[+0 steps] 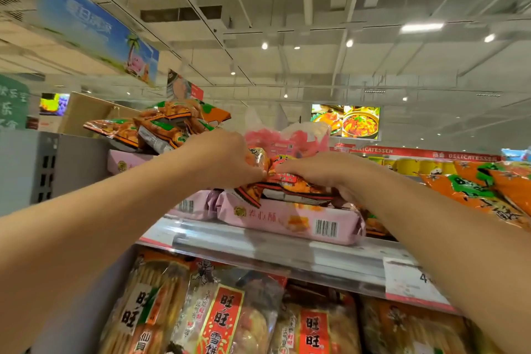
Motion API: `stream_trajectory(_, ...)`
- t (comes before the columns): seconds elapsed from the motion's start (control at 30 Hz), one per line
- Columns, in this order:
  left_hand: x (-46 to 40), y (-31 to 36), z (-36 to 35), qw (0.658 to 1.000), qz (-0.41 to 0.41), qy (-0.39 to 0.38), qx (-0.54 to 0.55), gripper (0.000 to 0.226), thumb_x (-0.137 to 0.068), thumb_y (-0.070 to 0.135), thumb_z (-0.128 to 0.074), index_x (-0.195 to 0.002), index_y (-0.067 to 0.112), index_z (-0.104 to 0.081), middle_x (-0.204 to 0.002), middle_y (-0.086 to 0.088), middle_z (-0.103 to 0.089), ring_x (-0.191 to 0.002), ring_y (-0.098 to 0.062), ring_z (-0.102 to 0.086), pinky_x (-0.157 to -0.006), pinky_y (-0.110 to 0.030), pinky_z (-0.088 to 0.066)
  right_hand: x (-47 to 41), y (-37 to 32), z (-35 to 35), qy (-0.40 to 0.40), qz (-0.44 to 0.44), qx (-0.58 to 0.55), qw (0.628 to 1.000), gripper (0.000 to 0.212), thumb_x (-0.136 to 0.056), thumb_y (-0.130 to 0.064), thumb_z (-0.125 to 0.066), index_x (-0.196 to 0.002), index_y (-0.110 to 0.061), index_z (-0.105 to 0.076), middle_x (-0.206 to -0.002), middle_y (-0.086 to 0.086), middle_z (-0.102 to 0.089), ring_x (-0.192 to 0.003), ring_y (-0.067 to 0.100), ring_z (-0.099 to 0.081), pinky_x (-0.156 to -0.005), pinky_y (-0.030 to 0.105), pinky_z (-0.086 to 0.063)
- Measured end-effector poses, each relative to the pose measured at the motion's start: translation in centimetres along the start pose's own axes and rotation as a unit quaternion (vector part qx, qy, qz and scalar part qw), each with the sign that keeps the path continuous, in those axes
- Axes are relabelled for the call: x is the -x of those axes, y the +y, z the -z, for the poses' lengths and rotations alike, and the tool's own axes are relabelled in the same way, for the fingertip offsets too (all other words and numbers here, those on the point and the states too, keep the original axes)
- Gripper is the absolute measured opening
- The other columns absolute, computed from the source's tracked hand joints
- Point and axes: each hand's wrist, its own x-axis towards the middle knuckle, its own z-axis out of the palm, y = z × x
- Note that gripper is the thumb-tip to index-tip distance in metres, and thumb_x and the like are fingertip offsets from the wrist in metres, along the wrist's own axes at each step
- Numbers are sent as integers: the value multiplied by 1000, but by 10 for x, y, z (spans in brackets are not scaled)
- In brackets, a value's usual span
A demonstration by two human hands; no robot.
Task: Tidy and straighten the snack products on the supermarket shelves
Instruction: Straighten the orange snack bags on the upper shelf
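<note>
Both my hands reach up to the top shelf. My left hand (221, 156) and my right hand (321, 171) grip the same orange and red snack bag (290, 191), which lies flat on a pink snack pack (287, 218). My fingers curl over the bag's top edge from either side. Behind it stands a clear bag of pink snacks (284, 138). To the left, several orange and green snack bags (161, 126) are piled unevenly on another pink pack (129, 162).
The shelf edge (258, 247) carries a white price tag (411, 282). Rice cracker bags (224, 313) fill the shelf below. More orange and green bags (482, 184) lie at the right. A grey upright panel (43, 164) bounds the shelf on the left.
</note>
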Motion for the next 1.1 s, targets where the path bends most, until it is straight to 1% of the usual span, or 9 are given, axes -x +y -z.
stream_trajectory(0.17,-5,2,4,998,-22,31,53,46,-80,47,-62,-54,17,-39,-50,4,-35,-44,-15,-32,-41,-23,-24,3,0,3,20,1,-17,1000,54,-72,-54,-74,-106,-14,-62,-91,2,-64,-80,19,-62,-69,30,-53)
stream_trajectory(0.3,-3,3,8,991,-7,75,108,42,-81,52,-63,-67,15,-48,-57,4,-49,-49,-13,-43,-43,-23,-30,13,1,21,54,8,-38,998,61,-66,-50,-80,-112,-14,-64,-105,10,-70,-97,29,-67,-87,44,-56)
stream_trajectory(0.43,10,19,7,962,5,99,255,39,-78,60,-66,-86,29,-45,-76,10,-59,-66,-6,-55,-49,-25,-36,32,21,46,138,60,-53,987,34,-69,-46,-78,-86,-21,-63,-69,-2,-73,-66,16,-70,-58,34,-60)
stream_trajectory(0.57,15,53,-7,901,-45,129,412,56,-74,52,-75,-116,33,-44,-85,22,-58,-75,8,-56,-63,-18,-46,58,53,63,234,101,-32,966,56,-66,-57,-75,-110,-29,-56,-96,-9,-67,-84,11,-67,-71,34,-57)
stream_trajectory(0.67,13,84,-9,876,-76,82,468,83,-69,47,-81,-138,34,-38,-84,27,-54,-70,11,-57,-62,-12,-44,82,79,76,280,113,-4,953,45,-68,-58,-73,-100,-35,-52,-93,-17,-63,-84,4,-63,-68,28,-52)
stream_trajectory(0.77,10,123,-9,854,-121,-2,506,67,-57,53,-80,-118,40,-53,-80,17,-69,-69,0,-66,-64,-28,-55,109,105,96,316,94,13,944,48,-67,-58,-73,-101,-35,-49,-94,-17,-63,-86,4,-63,-77,35,-55)
stream_trajectory(0.87,10,174,-12,813,-146,-24,563,50,-58,64,-72,-97,37,-58,-79,14,-70,-72,-8,-68,-67,-30,-54,147,127,123,333,70,19,940,57,-56,-64,-69,-101,-33,-53,-93,-12,-68,-83,7,-67,-79,42,-58)
stream_trajectory(0.97,18,229,-10,769,-151,-39,620,50,-66,54,-78,-106,40,-53,-92,11,-66,-78,-10,-67,-66,-30,-54,190,153,153,349,60,45,934,58,-55,-64,-69,-102,-33,-55,-95,-11,-69,-85,8,-68,-80,43,-58)
stream_trajectory(1.1,35,307,-1,731,-186,-61,653,50,-68,40,-76,-111,39,-52,-78,14,-68,-61,-2,-67,-47,-19,-50,255,198,195,372,52,49,925,60,-54,-61,-72,-106,-36,-55,-97,-13,-69,-89,10,-68,-83,44,-56)
